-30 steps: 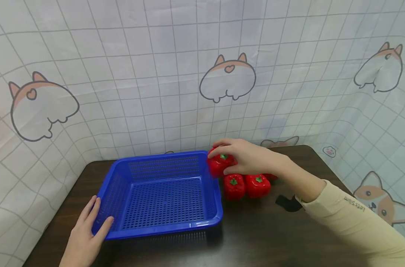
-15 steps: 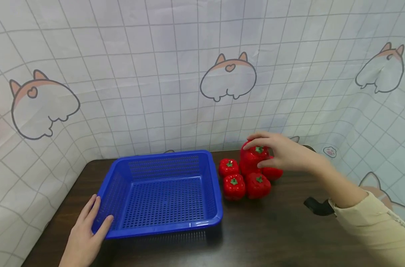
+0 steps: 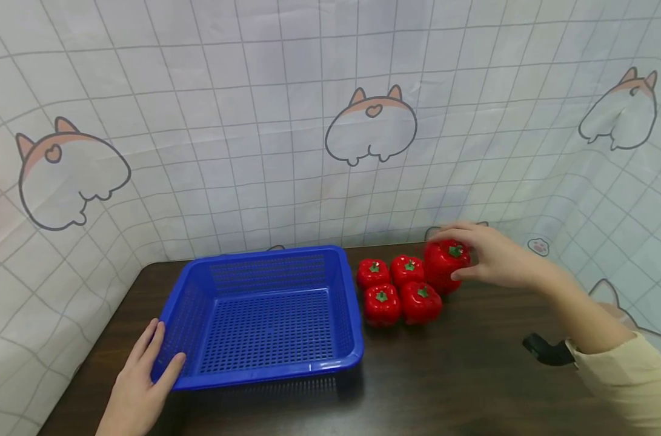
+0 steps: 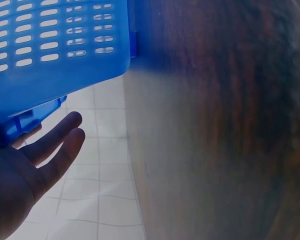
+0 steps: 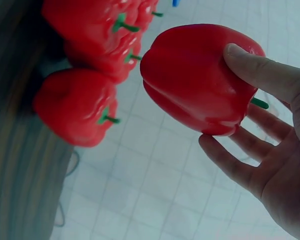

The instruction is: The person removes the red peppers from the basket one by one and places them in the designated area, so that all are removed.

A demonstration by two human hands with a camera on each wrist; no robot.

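My right hand (image 3: 485, 254) holds a glossy red bell pepper (image 5: 200, 80) with a green stem, its thumb on one side and its fingers on the other. The held pepper is raised above the back right end of a cluster of similar peppers. One standing pepper (image 5: 77, 107) shows below it in the right wrist view, but the held one covers that spot in the head view. At the front left corner of a blue plastic basket (image 3: 270, 378), my left hand (image 3: 136, 384) rests with fingers straight along the left rim and thumb by the front rim.
Several red peppers (image 3: 381, 304) stand upright just right of the basket on a dark wooden table (image 3: 445, 387). Behind the table hangs a white gridded cloth (image 3: 265, 151) with cartoon corgis. A black strap-like piece (image 3: 548, 351) sits beside the right sleeve.
My right hand has carried the pepper rightward, from beside the basket's right rim across the back row to its right end. The left hand and basket have stayed put.
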